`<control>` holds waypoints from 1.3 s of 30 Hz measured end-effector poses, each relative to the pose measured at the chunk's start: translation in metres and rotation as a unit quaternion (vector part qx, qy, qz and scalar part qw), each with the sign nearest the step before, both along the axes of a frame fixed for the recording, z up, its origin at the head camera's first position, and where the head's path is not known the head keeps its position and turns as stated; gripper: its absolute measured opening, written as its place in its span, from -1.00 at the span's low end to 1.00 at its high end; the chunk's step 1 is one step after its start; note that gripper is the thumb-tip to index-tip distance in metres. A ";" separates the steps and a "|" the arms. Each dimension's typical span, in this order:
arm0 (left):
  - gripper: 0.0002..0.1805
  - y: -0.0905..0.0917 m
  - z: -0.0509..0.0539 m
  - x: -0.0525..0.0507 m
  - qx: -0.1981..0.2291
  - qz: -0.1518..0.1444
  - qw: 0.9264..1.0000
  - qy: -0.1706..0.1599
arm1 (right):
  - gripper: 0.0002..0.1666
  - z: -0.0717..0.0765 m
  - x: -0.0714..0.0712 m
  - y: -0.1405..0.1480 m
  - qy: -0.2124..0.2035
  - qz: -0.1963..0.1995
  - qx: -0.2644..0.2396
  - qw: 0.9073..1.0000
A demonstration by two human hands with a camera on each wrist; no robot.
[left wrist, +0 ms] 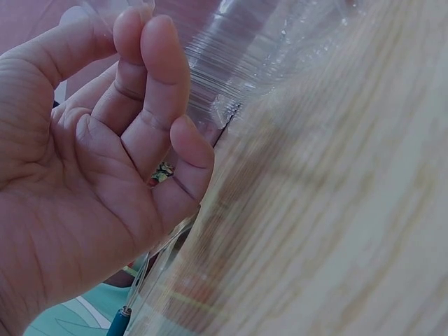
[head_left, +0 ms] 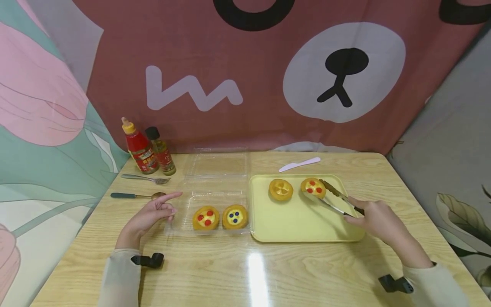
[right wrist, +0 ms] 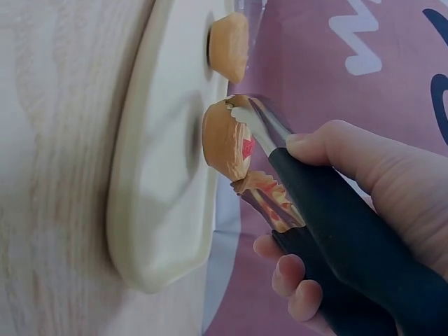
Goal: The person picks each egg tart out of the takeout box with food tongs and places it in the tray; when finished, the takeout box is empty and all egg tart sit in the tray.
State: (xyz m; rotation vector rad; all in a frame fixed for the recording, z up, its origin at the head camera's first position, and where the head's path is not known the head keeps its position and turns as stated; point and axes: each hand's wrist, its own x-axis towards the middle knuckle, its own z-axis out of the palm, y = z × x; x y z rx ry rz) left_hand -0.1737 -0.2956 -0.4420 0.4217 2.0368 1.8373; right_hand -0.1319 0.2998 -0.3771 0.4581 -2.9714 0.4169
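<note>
My right hand (head_left: 377,219) grips black-handled metal tongs (right wrist: 329,224). The tongs' tips hold an egg tart with red dots (head_left: 313,189), which hangs just over the yellow tray (head_left: 299,226), its shadow apart from it. A plain egg tart (head_left: 281,189) sits on the tray to its left. My left hand (head_left: 153,215) is at the left edge of the opened clear plastic container (head_left: 215,198); thumb and bent fingers pinch its rim, with the index finger extended. Inside are a red-dotted tart (head_left: 206,218) and a blue-dotted tart (head_left: 235,217).
A red sauce bottle (head_left: 141,149) and a smaller dark-capped bottle (head_left: 163,153) stand at the back left. Before them lie a fork (head_left: 145,178) and a spoon (head_left: 134,195). A pink knife (head_left: 299,164) lies behind the tray. Curtains surround the wooden table (head_left: 207,273).
</note>
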 end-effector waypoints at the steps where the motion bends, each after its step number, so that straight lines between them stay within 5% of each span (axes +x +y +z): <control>1: -0.42 0.000 0.000 0.000 0.002 -0.001 1.000 0.001 | -0.29 -0.001 0.000 0.000 0.000 0.000 -0.001 1.000; 13: -0.37 -0.001 -0.004 -0.001 0.008 -0.005 1.000 0.004 | -0.25 -0.010 -0.003 0.003 -0.040 -0.014 -0.017 0.999; 20: -0.37 0.000 -0.003 -0.002 0.004 -0.006 1.000 0.001 | -0.19 -0.014 0.000 0.005 -0.029 -0.014 -0.022 0.999; 28: -0.41 -0.001 -0.005 -0.003 0.016 -0.009 1.000 0.001 | -0.21 -0.011 0.003 0.006 0.026 -0.009 -0.044 0.999; 35: -0.41 -0.001 -0.005 -0.003 0.021 -0.012 1.000 0.004 | -0.21 -0.007 0.000 -0.003 0.098 0.028 -0.060 0.993; 39: -0.41 -0.001 -0.005 -0.003 0.024 -0.012 1.000 0.002 | -0.22 -0.001 -0.004 -0.018 0.103 0.058 -0.083 0.990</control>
